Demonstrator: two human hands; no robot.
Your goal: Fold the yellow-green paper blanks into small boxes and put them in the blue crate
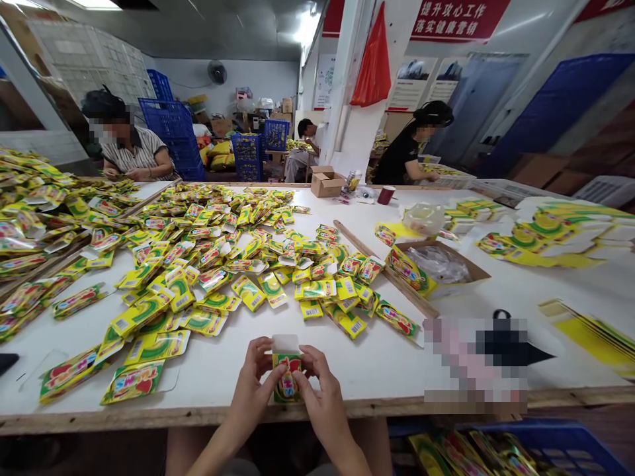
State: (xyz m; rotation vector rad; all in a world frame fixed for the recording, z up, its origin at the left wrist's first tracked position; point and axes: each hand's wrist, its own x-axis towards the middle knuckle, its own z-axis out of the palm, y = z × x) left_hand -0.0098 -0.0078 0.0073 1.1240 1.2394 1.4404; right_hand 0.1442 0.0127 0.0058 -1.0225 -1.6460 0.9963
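Observation:
Both my hands hold one small yellow-and-green printed carton (287,370) at the near edge of the white table (377,357). My left hand (252,389) grips its left side with thumb and fingers closed. My right hand (321,396) pinches its right side. The carton's white top flap stands up, open. A big heap of the same flat and folded cartons (208,258) covers the table ahead and to the left.
An open cardboard box (441,264) with plastic bags sits right of a long wooden stick (381,268). Flat yellow sheets (550,231) lie at far right. A blue crate (501,449) with cartons stands below the table. Three other people sit at the far side.

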